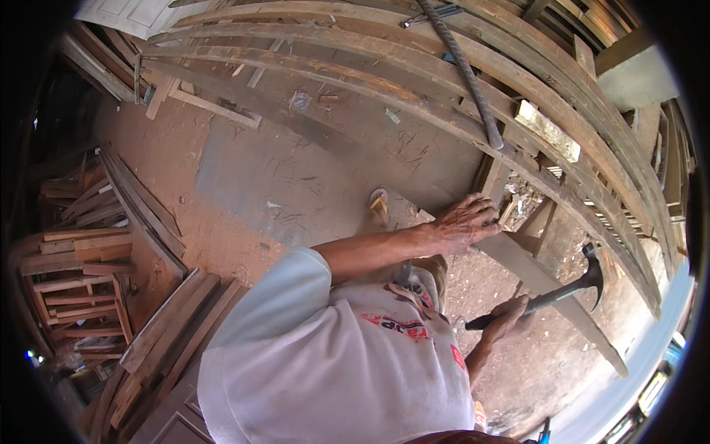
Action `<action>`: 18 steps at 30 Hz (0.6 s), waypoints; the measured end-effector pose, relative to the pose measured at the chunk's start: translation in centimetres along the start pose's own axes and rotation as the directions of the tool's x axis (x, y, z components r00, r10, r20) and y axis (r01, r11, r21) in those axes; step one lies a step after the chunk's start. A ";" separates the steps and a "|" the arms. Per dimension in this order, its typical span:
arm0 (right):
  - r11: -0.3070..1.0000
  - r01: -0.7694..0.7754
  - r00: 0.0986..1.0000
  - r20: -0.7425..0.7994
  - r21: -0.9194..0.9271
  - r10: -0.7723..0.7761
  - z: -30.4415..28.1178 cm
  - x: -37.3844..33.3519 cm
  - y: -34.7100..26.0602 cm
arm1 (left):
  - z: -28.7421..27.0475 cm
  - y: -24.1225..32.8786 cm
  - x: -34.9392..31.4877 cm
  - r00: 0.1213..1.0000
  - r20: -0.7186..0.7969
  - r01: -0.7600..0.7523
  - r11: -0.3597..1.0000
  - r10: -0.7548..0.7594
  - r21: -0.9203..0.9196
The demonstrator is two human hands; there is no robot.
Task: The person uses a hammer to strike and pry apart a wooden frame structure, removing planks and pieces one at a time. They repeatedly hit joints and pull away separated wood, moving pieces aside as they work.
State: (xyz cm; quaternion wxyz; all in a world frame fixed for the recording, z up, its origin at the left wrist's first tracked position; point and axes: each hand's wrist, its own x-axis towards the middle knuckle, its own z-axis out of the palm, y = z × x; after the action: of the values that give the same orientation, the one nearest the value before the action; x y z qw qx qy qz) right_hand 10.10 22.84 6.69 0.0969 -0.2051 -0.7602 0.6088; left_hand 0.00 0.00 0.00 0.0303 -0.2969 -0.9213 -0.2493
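Note:
My left hand is at one end of a long wooden plank, its fingers curled over the wood. Whether a small item is pinched there too cannot be made out. My right hand grips the dark handle of a claw hammer. The hammer lies level across the plank's middle in this view, its metal head to the right, past the plank's edge. From beside my left hand the plank slants down to the lower right.
Long wooden beams arch across the far side. A ridged metal bar and a pale block rest on them. Stacked boards and a wooden frame stand left. Wood scraps litter the floor, near a sandalled foot.

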 end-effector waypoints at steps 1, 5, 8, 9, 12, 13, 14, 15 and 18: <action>1.000 0.009 1.000 0.027 -0.011 -0.009 0.7 -1.0 -0.1 | -1.5 -0.1 -0.7 0.993 -0.117 -0.025 0.997 0.016 -0.072; 0.994 -0.102 0.983 0.150 -0.030 0.105 0.2 -4.1 3.9 | -5.5 -1.8 -6.4 0.927 -0.362 0.080 0.994 -0.102 -0.075; 0.937 -0.120 0.953 0.226 -0.329 0.201 1.4 -6.9 7.7 | -10.5 -7.2 -14.3 0.858 -0.422 0.320 0.947 -0.291 -0.002; 0.915 -0.120 0.956 0.202 -0.384 0.211 1.8 -7.5 8.6 | -12.1 -9.4 -16.7 0.823 -0.447 0.412 0.911 -0.352 0.040; 0.944 -0.229 0.963 0.087 -0.238 0.255 4.4 -8.8 5.5 | -17.2 -16.6 -23.0 0.761 -0.431 0.603 0.774 -0.484 0.196; 0.966 -0.190 0.974 0.092 -0.172 0.208 5.2 -9.7 5.2 | -19.4 -18.9 -24.5 0.760 -0.393 0.632 0.729 -0.517 0.263; 0.983 -0.148 0.982 0.099 -0.106 0.158 6.3 -10.2 5.0 | -21.3 -21.0 -26.1 0.770 -0.325 0.636 0.703 -0.549 0.317; 0.994 -0.102 0.989 0.100 -0.040 0.106 7.5 -11.0 4.6 | -22.9 -23.0 -27.5 0.775 -0.257 0.630 0.681 -0.577 0.373; 0.980 -0.149 0.964 0.202 -0.133 0.174 11.8 -13.2 5.0 | -25.9 -28.3 -29.8 0.796 -0.063 0.558 0.691 -0.601 0.460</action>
State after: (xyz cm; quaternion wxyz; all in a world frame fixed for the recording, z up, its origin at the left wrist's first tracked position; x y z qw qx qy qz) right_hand 18.24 7.61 0.38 -0.0474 -0.2054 -0.7812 0.5876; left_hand 6.21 -48.05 4.08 -0.0237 0.0139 -0.9996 -0.0086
